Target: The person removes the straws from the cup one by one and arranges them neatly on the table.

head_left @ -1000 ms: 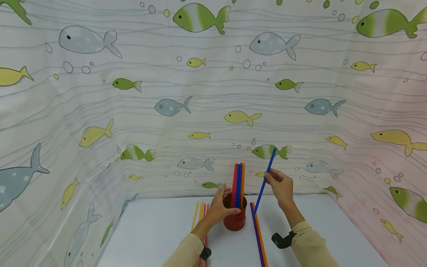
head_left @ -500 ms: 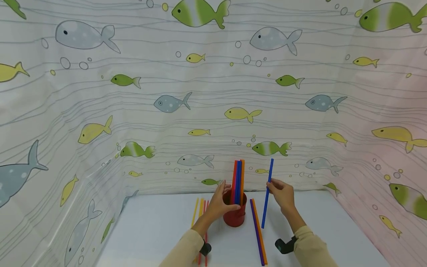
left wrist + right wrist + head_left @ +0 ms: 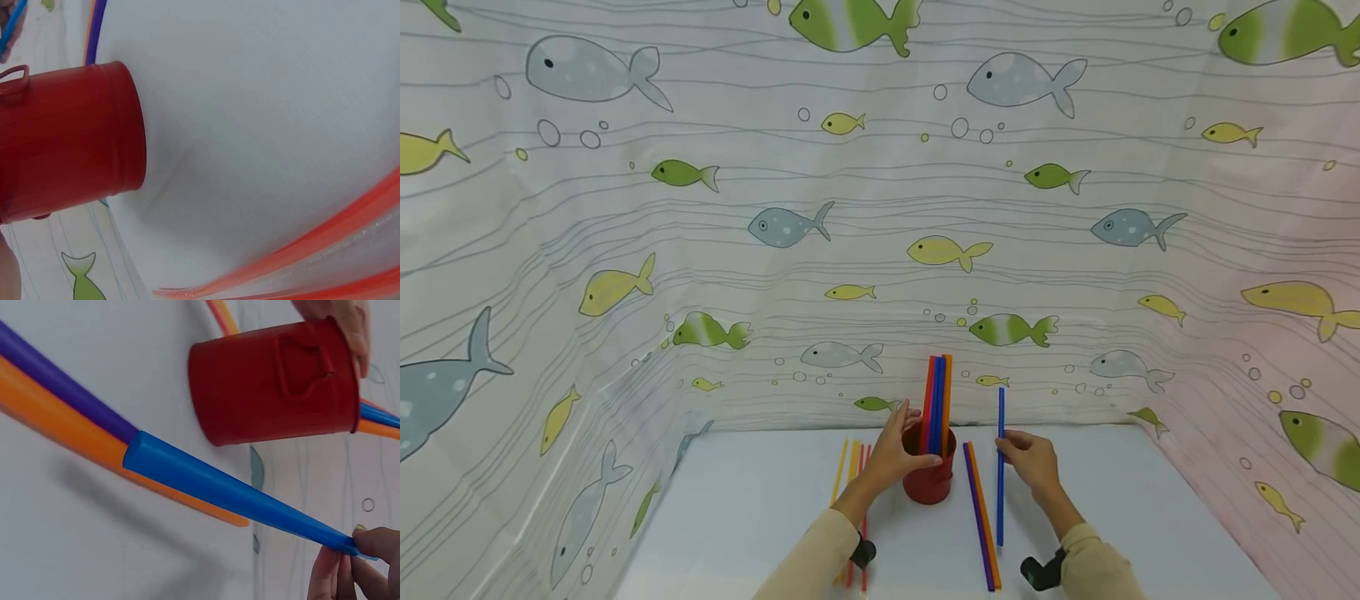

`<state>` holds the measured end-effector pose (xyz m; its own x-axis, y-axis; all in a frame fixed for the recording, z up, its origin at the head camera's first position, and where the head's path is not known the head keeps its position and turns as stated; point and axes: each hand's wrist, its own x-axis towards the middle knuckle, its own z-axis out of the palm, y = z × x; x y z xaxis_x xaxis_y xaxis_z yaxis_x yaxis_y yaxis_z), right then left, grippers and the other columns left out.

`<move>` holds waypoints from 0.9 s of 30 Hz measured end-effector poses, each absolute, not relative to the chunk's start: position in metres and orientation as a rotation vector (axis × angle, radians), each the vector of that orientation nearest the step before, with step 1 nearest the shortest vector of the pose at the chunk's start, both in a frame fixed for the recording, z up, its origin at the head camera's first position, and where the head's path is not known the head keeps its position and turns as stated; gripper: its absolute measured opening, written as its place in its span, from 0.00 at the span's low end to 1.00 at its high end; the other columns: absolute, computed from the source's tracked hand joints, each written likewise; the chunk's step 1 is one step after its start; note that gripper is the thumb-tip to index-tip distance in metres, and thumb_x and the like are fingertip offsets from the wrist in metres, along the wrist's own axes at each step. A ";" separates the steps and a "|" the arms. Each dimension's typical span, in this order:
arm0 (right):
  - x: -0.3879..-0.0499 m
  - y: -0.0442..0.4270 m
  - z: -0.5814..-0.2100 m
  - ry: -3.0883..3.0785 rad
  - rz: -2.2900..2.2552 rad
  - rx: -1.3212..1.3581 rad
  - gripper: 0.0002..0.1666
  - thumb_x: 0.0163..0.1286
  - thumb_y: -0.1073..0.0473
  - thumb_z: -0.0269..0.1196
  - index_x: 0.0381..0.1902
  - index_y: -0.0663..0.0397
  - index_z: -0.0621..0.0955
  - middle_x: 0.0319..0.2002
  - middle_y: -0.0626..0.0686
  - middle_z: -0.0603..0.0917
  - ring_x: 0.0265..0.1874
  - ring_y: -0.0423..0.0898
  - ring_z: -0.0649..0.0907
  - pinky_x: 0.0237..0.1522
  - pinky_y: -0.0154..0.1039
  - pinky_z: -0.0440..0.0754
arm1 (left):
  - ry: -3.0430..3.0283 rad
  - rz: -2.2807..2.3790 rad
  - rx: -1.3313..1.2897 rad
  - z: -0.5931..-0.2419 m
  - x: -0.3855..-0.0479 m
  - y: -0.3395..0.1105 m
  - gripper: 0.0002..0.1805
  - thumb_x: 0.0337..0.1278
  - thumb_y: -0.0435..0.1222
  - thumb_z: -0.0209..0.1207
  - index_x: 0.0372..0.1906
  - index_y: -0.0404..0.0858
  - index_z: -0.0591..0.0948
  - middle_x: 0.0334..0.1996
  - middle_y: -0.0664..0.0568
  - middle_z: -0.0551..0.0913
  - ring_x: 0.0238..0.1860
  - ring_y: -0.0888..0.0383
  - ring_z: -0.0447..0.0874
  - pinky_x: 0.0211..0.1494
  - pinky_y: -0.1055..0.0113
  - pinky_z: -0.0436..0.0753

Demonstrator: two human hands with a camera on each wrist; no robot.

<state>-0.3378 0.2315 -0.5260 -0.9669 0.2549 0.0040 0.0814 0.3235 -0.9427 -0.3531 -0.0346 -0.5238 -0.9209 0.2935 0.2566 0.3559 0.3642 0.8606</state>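
Observation:
My right hand [image 3: 1033,458] pinches a blue straw [image 3: 1000,508] between thumb and fingers, near its middle. The straw stands almost upright in the head view, right of a purple straw [image 3: 974,500] and an orange straw [image 3: 988,529] lying side by side. Its lower end shows close in the right wrist view, in front of that pair. My left hand [image 3: 889,457] holds the upper rim of a red metal bucket [image 3: 928,490], thumb across the front. Red, blue and orange straws [image 3: 936,404] stand in the bucket. A side handle [image 3: 306,372] shows in the right wrist view.
Yellow straws [image 3: 838,477] and red straws [image 3: 864,550] lie on the white table [image 3: 737,517], left of the bucket and partly under my left forearm. A fish-patterned curtain [image 3: 865,192] encloses the table at the back and sides.
My right hand has lowered the blue straw, which has swung from a slant over the purple and orange pair to nearly upright, just right of them. My left hand stays on the bucket.

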 end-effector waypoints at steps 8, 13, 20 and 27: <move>-0.332 0.232 -0.548 -2.552 1.644 -0.298 0.21 0.64 0.60 0.67 0.50 0.70 0.82 0.40 0.61 0.85 0.32 0.48 0.86 0.35 0.40 0.86 | -2.543 -1.601 -0.633 -0.525 -0.354 -0.036 0.64 0.41 0.45 0.77 0.78 0.43 0.46 0.68 0.50 0.66 0.68 0.56 0.65 0.71 0.54 0.64; -0.331 0.230 -0.558 -2.597 1.590 -0.266 0.19 0.62 0.62 0.68 0.47 0.71 0.83 0.37 0.60 0.86 0.29 0.47 0.86 0.32 0.40 0.85 | -2.542 -1.587 -0.641 -0.525 -0.355 -0.036 0.63 0.41 0.45 0.77 0.78 0.42 0.47 0.68 0.49 0.67 0.68 0.55 0.66 0.71 0.53 0.64; -0.327 0.228 -0.563 -2.659 1.562 -0.278 0.18 0.62 0.61 0.68 0.46 0.71 0.83 0.38 0.61 0.86 0.28 0.46 0.85 0.32 0.41 0.85 | -2.565 -1.595 -0.609 -0.526 -0.356 -0.034 0.64 0.40 0.46 0.77 0.78 0.45 0.47 0.68 0.52 0.67 0.68 0.60 0.65 0.71 0.58 0.64; -0.326 0.226 -0.567 -2.698 1.565 -0.296 0.18 0.62 0.62 0.69 0.46 0.70 0.83 0.35 0.58 0.86 0.27 0.45 0.84 0.29 0.39 0.85 | -2.542 -1.596 -0.628 -0.524 -0.354 -0.034 0.64 0.40 0.45 0.77 0.78 0.43 0.47 0.68 0.51 0.67 0.67 0.57 0.66 0.71 0.55 0.65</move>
